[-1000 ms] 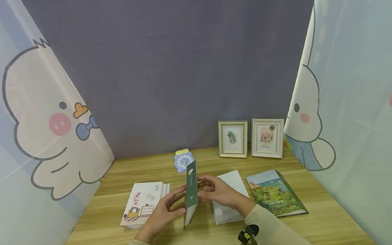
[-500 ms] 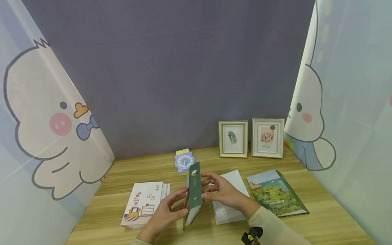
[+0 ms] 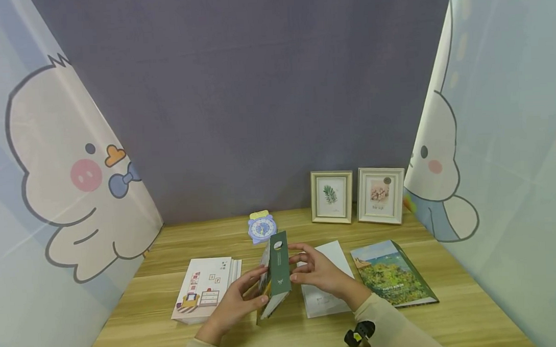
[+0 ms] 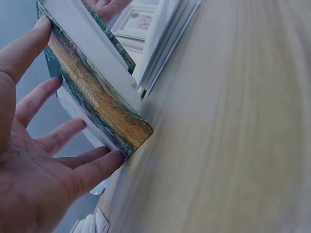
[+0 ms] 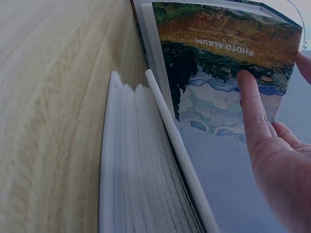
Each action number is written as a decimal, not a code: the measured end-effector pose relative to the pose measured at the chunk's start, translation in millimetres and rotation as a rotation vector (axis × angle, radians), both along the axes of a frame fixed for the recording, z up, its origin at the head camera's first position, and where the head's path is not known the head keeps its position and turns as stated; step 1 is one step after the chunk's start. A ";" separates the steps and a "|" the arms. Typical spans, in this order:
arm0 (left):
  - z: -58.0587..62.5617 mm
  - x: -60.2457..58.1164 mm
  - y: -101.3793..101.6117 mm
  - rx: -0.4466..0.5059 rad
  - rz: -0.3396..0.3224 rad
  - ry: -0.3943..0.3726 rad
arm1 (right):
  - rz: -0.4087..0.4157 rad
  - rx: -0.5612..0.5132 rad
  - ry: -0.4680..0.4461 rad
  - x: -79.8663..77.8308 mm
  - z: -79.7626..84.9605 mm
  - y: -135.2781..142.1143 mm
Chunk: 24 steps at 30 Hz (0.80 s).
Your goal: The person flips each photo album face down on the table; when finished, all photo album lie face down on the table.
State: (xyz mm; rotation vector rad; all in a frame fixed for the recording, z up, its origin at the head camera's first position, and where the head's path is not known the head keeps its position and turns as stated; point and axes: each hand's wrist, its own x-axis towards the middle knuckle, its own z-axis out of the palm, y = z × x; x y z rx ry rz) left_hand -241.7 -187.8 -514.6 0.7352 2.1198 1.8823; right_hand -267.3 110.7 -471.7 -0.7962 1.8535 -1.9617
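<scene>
A photo album [image 3: 279, 275] with a green spine and a painted landscape cover stands tilted above the wooden table, between my two hands. My left hand [image 3: 235, 301] holds it from the left. In the left wrist view, the thumb [image 4: 43, 23] lies at its edge and the other fingertips touch the painted cover. From the right, my right hand [image 3: 320, 269] holds the album's opposite cover. An index finger [image 5: 250, 87] lies on that cover in the right wrist view, with the thumb at its edge. Whether the album's lower corner touches the table cannot be told.
White books [image 3: 204, 288] lie at the left; a white book [image 3: 327, 304] and another photo album [image 3: 392, 276] lie at the right. Behind stand a blue clock [image 3: 262, 228] and two picture frames [image 3: 332, 216] [image 3: 380, 218]. A grey curtain [image 3: 234, 103] closes the back.
The album has turned and leaned to the right, so more of its green spine and left cover shows. My right hand has shifted slightly right; the left hand has barely moved.
</scene>
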 end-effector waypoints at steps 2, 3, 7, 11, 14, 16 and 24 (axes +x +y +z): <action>-0.3 0.0 -0.1 -0.002 -0.001 0.004 | 0.001 0.000 -0.001 0.0 -0.5 0.0; -0.5 0.0 -0.2 -0.003 -0.002 0.007 | 0.002 -0.001 -0.001 -0.1 -0.9 0.0; -0.8 0.0 0.2 -0.008 0.002 0.016 | 0.013 -0.015 -0.005 -0.3 -2.3 0.1; -0.8 0.1 1.3 -0.015 0.012 0.051 | 0.016 -0.019 -0.015 -0.4 -3.6 1.2; -1.6 0.1 1.9 -0.029 0.023 0.090 | 0.012 -0.011 -0.028 -0.6 -5.0 2.4; -2.2 0.2 2.2 -0.040 0.030 0.110 | 0.011 -0.008 -0.036 -0.6 -5.8 3.4; -1.9 0.3 3.0 -0.074 0.048 0.118 | 0.019 -0.013 -0.057 0.2 -7.0 4.9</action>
